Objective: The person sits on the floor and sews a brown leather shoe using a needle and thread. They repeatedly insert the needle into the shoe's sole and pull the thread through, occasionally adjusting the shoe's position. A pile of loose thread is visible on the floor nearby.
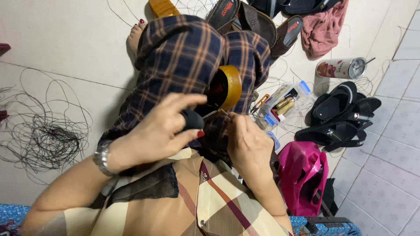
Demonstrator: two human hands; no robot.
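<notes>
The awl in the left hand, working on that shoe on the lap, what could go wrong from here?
1. The left hand grips a black-handled awl whose metal tip points toward the right hand's fingertips; a slip could prick them.
2. The yellow-soled shoe rests only between the knees, so a hard push might shift it.
3. Loose dark thread lies tangled on the floor beside the left leg and could snag a foot.

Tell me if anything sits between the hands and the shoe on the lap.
Nothing visible does. The left hand grips a black-handled awl whose metal tip points at the tan-soled shoe. The right hand pinches something thin right beside that tip; only open air separates them from the shoe.
</notes>
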